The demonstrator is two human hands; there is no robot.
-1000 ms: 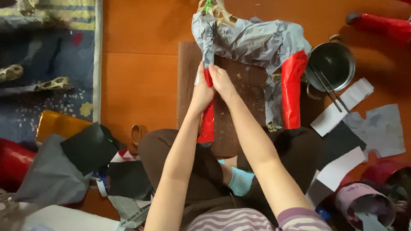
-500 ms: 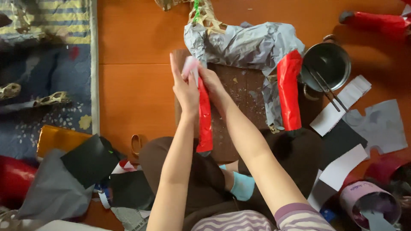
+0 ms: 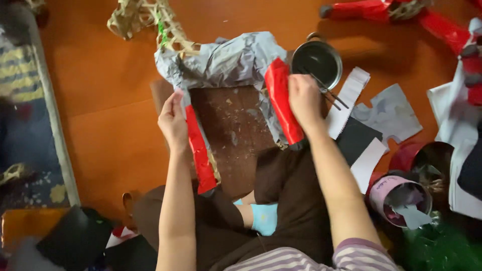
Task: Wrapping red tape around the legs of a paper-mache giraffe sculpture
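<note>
A woven-cane animal frame covered in grey paper (image 3: 226, 60) lies on a brown board (image 3: 236, 135) on the orange floor. Two of its legs are wrapped in red paper. My left hand (image 3: 173, 120) presses flat against the upper part of the left red leg (image 3: 201, 155). My right hand (image 3: 304, 100) rests on the right red leg (image 3: 281, 103), its fingers curled over the outer side. Bare woven cane (image 3: 145, 17) sticks out at the top left.
A dark metal pot (image 3: 317, 60) with sticks stands right of the frame. White, grey and black paper pieces (image 3: 371, 120) lie to its right. A pink tin of scraps (image 3: 399, 198), red wrapped parts (image 3: 381, 10), a rug (image 3: 25, 115) on the left.
My right hand has left the left leg and gone across to the right red leg. My left hand stays on the left leg. The camera has shifted left.
</note>
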